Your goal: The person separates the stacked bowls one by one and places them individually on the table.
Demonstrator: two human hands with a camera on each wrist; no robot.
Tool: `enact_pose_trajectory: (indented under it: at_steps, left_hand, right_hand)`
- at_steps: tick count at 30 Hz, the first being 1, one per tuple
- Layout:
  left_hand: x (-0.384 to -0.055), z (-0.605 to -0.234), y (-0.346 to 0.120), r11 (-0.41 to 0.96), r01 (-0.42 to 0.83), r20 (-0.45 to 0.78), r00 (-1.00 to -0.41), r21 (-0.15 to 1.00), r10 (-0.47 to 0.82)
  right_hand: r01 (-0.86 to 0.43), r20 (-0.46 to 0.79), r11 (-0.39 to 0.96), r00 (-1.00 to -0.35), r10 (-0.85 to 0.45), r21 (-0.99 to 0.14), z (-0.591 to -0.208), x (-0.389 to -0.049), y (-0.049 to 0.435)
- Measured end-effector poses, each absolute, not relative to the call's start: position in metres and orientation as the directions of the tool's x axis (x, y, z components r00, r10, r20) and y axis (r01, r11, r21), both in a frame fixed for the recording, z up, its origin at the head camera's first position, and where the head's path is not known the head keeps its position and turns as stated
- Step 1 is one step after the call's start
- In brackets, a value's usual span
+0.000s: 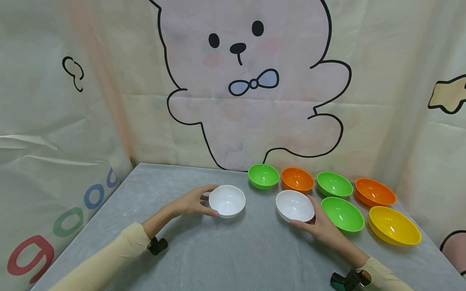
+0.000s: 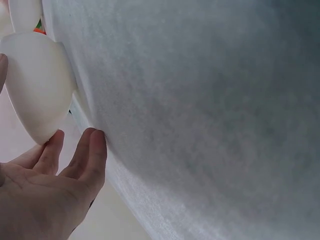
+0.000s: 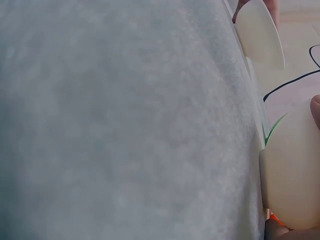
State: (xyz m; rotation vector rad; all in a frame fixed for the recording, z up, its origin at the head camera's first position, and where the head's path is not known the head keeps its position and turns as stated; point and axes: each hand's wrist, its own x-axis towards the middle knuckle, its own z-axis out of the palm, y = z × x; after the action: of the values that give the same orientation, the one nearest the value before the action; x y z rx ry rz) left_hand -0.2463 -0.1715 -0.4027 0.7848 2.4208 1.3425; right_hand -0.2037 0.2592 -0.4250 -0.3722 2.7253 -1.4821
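Note:
Two white bowls stand upright on the grey cloth-covered table, a hand's width apart in the head view. My left hand (image 1: pixel 193 202) holds the left white bowl (image 1: pixel 227 201) by its left side, thumb at the near rim and fingertips at the far side. In the left wrist view that bowl (image 2: pixel 37 85) sits between thumb and fingers, with other fingertips close to the cloth. From the right, my right hand (image 1: pixel 322 224) grips the right white bowl (image 1: pixel 294 205), its thumb along the near side. Part of its fingers is hidden behind that bowl.
Behind and right of the right bowl stand a green bowl (image 1: pixel 263 176), an orange bowl (image 1: pixel 297 179), another green bowl (image 1: pixel 334 184), another orange bowl (image 1: pixel 375 192), a nearer green bowl (image 1: pixel 343 214) and a yellow bowl (image 1: pixel 395 226). A printed curtain (image 1: pixel 145 133) hangs behind the table (image 1: pixel 233 258).

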Motion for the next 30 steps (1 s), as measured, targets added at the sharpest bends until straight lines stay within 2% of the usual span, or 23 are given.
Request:
enact_pose_trajectory:
  at_steps: [6, 13, 30]
  left_hand:
    - [-0.247, -0.405, -0.167, 0.416, 0.344, 0.049, -0.816, 0.842, 0.576]
    - [-0.247, -0.406, -0.163, 0.45, 0.325, 0.039, -0.842, 0.832, 0.537]
    - [-0.249, -0.403, -0.158, 0.381, 0.291, 0.05, -0.846, 0.878, 0.531]
  right_hand:
    - [-0.207, 0.104, 0.528, -0.97, -0.218, -0.824, -0.426, -0.204, 0.26]
    - [-0.199, 0.096, 0.52, -0.971, -0.218, -0.831, -0.426, -0.204, 0.26]
    - [-0.212, 0.107, 0.525, -0.969, -0.224, -0.824, -0.426, -0.204, 0.261]
